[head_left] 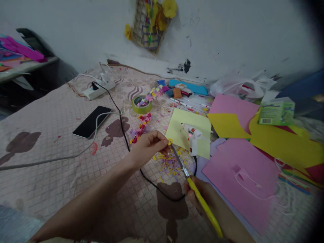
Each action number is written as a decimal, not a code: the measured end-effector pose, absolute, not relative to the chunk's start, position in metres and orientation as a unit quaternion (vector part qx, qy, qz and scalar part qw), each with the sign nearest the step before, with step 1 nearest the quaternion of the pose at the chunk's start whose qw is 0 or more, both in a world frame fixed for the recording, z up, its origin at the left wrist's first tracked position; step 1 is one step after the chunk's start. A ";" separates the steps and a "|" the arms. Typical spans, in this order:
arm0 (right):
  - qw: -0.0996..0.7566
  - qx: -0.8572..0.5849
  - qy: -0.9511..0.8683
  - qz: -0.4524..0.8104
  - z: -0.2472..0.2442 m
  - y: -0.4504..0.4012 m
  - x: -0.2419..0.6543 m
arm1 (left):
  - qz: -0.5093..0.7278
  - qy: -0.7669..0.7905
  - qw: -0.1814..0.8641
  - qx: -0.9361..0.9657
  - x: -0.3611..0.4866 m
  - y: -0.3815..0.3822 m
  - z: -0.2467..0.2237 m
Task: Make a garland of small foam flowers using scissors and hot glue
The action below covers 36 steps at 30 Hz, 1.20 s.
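Observation:
My left hand point(152, 145) pinches a small yellow paper piece point(170, 141) between thumb and fingertips. Scissors point(180, 162) with long yellow handles are gripped in my right hand point(196, 192). Their blade tips meet the yellow piece at my left fingertips; whether the blades are parted is too small to tell. Below the blades lies a heap of yellow and purple paper scraps point(170, 165). Just beyond my left hand is a cluster of pink, red and purple paper flowers point(140, 128). A white glue gun point(193, 141) rests on a pale yellow sheet point(188, 118) beyond the scissors.
A black cord point(162, 194) loops beneath my left wrist. Leftward lie a phone point(92, 121), a grey cable point(63, 158) and a power strip point(98, 89). A tape roll point(141, 104) sits farther back. Pink sheets point(243, 175), yellow sheets point(283, 141) and a green box point(276, 112) lie right.

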State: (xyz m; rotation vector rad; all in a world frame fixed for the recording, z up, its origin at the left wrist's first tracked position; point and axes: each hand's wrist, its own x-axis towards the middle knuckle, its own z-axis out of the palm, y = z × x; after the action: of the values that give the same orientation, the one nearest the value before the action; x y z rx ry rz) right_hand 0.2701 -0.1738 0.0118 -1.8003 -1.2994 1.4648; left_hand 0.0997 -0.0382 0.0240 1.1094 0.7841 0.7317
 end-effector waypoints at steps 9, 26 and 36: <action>0.251 -0.645 -0.509 0.512 0.014 -0.173 0.270 | 0.358 0.369 0.700 0.495 0.106 -0.046 0.025; 0.229 -0.658 -0.505 0.510 0.010 -0.173 0.271 | 0.364 0.366 0.702 0.492 0.107 -0.049 0.023; 0.227 -0.650 -0.497 0.528 0.008 -0.170 0.274 | 0.365 0.365 0.694 0.502 0.105 -0.048 0.025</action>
State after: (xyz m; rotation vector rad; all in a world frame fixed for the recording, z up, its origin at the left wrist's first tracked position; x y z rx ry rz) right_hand 0.2741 -0.1698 0.0080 -1.7921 -1.3706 1.4544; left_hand 0.1049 -0.0479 0.0254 1.1206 0.8157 0.8153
